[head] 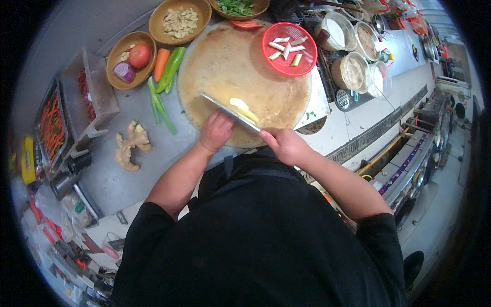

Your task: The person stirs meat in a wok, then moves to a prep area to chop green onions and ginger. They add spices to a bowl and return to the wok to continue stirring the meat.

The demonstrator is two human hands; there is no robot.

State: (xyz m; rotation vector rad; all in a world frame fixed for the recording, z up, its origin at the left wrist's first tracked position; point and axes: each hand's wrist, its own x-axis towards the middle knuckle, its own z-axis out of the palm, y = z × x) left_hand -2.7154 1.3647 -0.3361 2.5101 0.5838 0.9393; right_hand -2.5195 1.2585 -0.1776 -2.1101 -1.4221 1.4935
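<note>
On the round wooden chopping board (245,57), my right hand (285,146) grips the handle end of a cleaver (230,111), whose blade slants up to the left. My left hand (218,129) is at the near side of the blade, fingers bent; whether it holds a piece there is hidden. Pale yellow slices, apparently ginger (239,103), lie against the blade's far side. A red plastic basket (268,61) with cut white and green scallion pieces rests at the board's upper right. Red pepper pieces (246,24) lie at the board's far edge.
Left of the board are a ginger root (132,147), scallion stalks (163,111), a green pepper (171,69), a carrot (162,64) and a bowl (111,75) with tomato and onion. Two more bowls stand beyond. Seasoning tubs (347,78) stand right; a clear bin (109,105) stands left.
</note>
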